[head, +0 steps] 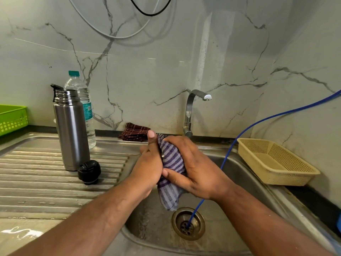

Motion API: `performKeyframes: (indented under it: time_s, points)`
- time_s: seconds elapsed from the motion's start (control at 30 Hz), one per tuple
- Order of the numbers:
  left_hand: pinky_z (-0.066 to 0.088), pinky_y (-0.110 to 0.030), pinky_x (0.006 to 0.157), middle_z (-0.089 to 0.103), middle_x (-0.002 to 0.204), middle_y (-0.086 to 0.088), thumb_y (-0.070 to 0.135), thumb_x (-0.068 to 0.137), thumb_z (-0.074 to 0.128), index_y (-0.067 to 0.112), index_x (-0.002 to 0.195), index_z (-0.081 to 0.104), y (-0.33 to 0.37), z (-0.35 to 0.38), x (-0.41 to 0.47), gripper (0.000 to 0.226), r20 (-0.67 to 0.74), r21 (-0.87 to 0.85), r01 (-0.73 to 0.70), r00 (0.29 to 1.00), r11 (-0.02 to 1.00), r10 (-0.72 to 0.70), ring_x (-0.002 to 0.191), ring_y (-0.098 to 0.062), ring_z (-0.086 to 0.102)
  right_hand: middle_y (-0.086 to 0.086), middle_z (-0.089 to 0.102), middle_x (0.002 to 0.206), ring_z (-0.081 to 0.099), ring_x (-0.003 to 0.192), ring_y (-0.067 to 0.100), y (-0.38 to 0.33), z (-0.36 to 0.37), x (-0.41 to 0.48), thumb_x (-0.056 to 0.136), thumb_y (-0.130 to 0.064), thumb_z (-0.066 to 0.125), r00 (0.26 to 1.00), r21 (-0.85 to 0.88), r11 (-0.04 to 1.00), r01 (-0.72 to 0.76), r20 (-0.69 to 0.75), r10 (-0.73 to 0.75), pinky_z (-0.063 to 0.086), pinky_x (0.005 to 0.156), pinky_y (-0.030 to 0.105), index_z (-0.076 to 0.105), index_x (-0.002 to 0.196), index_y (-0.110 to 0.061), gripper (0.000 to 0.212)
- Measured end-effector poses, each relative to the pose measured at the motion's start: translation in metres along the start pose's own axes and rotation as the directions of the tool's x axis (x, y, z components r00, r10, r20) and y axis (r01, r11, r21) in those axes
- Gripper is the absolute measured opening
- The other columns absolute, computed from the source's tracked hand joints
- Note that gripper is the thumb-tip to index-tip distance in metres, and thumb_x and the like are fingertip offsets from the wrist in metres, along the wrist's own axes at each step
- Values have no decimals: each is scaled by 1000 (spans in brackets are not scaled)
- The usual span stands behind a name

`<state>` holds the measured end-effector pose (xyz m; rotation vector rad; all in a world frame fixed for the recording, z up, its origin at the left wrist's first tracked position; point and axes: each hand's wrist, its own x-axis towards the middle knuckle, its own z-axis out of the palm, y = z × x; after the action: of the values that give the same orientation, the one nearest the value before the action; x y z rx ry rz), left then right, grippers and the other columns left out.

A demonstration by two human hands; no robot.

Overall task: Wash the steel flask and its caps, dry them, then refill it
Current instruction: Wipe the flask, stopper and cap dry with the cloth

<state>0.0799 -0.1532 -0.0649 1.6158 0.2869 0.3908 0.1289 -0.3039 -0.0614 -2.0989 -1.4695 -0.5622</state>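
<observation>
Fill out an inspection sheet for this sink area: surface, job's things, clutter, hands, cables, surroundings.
Surface: ribbed steel drainboard, wet in places; sink beside it.
Job's things: steel flask upright and uncapped on the drainboard; black cap by its base; striped cloth bunched over the sink, contents hidden.
Clutter: plastic bottle behind the flask; maroon cloth on the back ledge; green basket far left; beige basket right of the sink.
Hands: left hand and right hand both grip the striped cloth.
Cables: blue hose runs into the drain; white cable and black cable loop on the wall.
Surroundings: marbled wall; tap, no stream seen.
</observation>
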Motion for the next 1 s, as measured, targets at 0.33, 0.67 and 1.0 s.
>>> performKeyframes:
  time_s: [0.33, 0.67, 1.0]
  points:
    - [47, -25, 84, 65, 113, 4, 86, 76, 2, 34, 139, 30, 17, -6, -19, 86, 192, 161, -186, 969, 969, 154, 96, 1, 61, -15, 65, 116, 66, 105, 7, -2, -5, -2, 90, -46, 69, 980, 328, 942, -73, -154, 129, 51, 88, 19, 47, 140, -27, 58]
    - [56, -39, 97, 77, 105, 10, 43, 98, 55, 28, 113, 74, 17, -13, -16, 29, 336, 151, -471, 851, 869, 403, 105, -4, 69, -12, 70, 105, 69, 96, 9, 21, -19, -13, 91, -47, 65, 932, 293, 947, -134, -286, 221, 55, 82, 23, 51, 136, -28, 52]
    - [59, -42, 85, 77, 97, 7, 27, 103, 58, 24, 110, 79, 11, -10, -12, 22, 318, 164, -671, 730, 723, 605, 96, -13, 72, -4, 71, 103, 70, 98, 15, 11, -10, -7, 92, -47, 59, 888, 540, 822, -179, -271, 371, 57, 87, 28, 59, 129, -18, 47]
